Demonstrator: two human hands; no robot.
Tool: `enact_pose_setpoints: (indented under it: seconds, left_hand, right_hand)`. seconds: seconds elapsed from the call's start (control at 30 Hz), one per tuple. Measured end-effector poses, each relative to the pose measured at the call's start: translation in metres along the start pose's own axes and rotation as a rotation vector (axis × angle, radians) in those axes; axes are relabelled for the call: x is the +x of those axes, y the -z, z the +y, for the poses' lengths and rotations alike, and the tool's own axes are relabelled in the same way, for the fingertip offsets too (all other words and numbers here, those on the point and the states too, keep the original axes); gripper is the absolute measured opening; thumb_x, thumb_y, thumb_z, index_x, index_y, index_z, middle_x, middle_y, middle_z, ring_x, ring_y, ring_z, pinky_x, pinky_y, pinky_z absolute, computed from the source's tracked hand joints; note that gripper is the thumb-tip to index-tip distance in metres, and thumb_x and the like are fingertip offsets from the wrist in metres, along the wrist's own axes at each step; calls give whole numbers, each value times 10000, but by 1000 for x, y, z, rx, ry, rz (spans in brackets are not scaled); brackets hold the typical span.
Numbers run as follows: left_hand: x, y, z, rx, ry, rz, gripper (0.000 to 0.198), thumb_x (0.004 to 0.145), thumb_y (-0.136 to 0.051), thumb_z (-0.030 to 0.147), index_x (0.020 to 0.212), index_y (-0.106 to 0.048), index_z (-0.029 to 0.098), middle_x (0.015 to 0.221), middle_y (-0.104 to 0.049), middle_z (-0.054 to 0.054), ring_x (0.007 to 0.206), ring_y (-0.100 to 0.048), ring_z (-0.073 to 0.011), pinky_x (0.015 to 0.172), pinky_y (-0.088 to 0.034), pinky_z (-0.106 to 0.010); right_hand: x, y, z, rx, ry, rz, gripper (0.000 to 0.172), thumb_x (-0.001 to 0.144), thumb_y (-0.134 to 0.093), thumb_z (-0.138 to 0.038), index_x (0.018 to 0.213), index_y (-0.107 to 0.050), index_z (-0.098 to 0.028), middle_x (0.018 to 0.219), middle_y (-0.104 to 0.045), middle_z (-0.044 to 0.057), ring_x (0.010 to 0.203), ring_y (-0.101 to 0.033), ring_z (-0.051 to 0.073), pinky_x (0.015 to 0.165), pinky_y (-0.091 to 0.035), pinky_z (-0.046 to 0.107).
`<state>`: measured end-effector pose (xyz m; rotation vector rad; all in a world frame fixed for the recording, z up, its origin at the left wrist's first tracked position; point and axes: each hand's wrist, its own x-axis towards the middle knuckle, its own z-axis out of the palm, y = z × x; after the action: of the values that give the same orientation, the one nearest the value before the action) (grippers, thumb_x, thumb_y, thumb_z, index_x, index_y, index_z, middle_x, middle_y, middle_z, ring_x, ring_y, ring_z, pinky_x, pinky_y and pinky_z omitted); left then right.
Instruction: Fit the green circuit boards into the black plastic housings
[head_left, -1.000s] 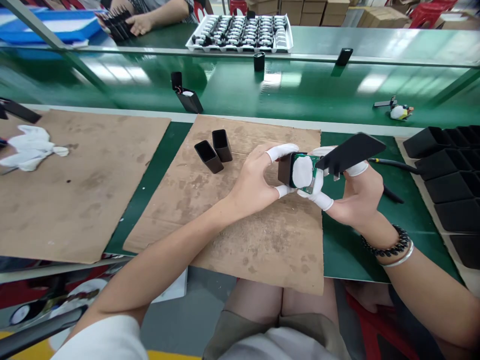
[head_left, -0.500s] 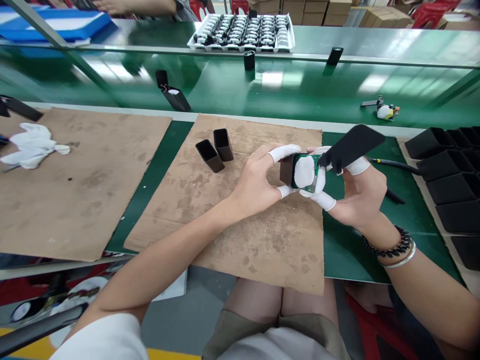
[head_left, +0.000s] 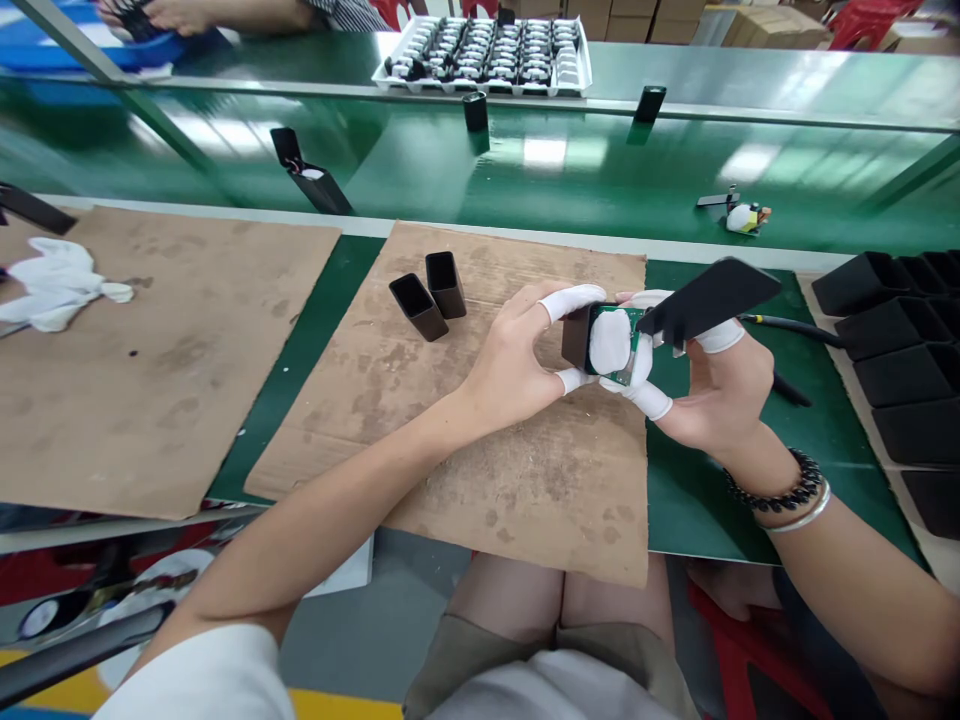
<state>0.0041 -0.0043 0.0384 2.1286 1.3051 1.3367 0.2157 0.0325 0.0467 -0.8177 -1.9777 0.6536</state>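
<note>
My left hand (head_left: pixel 517 350), with white finger cots on its fingertips, grips a black rectangular housing (head_left: pixel 575 340) from the left. A green circuit board (head_left: pixel 624 378) with a round white pad (head_left: pixel 610 341) sits at the mouth of the housing, partly inside it as far as I can see. My right hand (head_left: pixel 709 380), also in finger cots, closes round the board from the right. A flat black panel (head_left: pixel 716 298) joined to the board sticks up over that hand. Two open black housings (head_left: pixel 418 306) (head_left: pixel 445 284) stand on the cardboard to the left.
Cardboard sheets (head_left: pixel 525 500) cover parts of the green bench. Black housings (head_left: pixel 892 330) are stacked at right beside a dark cable (head_left: pixel 791 328). A green conveyor (head_left: pixel 570 170) carries several parts. White gloves (head_left: pixel 56 285) lie at left. Beyond are a parts tray (head_left: pixel 487 60) and another person's hands (head_left: pixel 172 12).
The parts on the green conveyor have shifted left. The black panel has tilted slightly to the right and lower. Both my hands keep nearly the same place and grip.
</note>
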Motion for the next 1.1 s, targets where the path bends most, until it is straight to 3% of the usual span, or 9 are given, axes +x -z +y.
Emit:
enact_pose_setpoints:
  seconds: [0.3,0.47,0.7,1.1]
  left_hand:
    - [0,0,1,-17,6,-16,558,808,-808,259,1336,-627,286,1331,-699,-45,1243,-639,-283,1079,-517,-483]
    - [0,-1,-1,-25,2,-1,574,802,-806,255,1346,-625,277,1349,-695,-54,1240,-644,-280,1083,-517,-473]
    - [-1,0,1,0,17,-5,574,817,-777,233,1364,-613,284,1366,-683,-47,1237,-636,-274,1093,-513,-483]
    - [-1,-4,-9,-35,-110,64,530,811,-766,198,1324,-642,249,1346,-705,-71,1224,-658,-271,1054,-546,-456]
  right_hand:
    - [-2,-1,9,-47,29,11,484,656,-911,-556,1030,-699,-334,1150,-740,65,1183,-679,402,1023,-557,575]
    - [-1,-1,4,-55,39,26,418,695,-883,-504,1025,-699,-324,1158,-740,71,1185,-685,398,1058,-537,569]
    - [-1,-1,5,-45,-2,9,521,662,-903,-507,1089,-679,-312,1169,-742,86,1205,-673,406,1030,-561,545]
    - [2,1,13,-251,397,55,385,833,-754,-341,1192,-650,-248,1164,-757,110,1050,-749,325,865,-659,479]
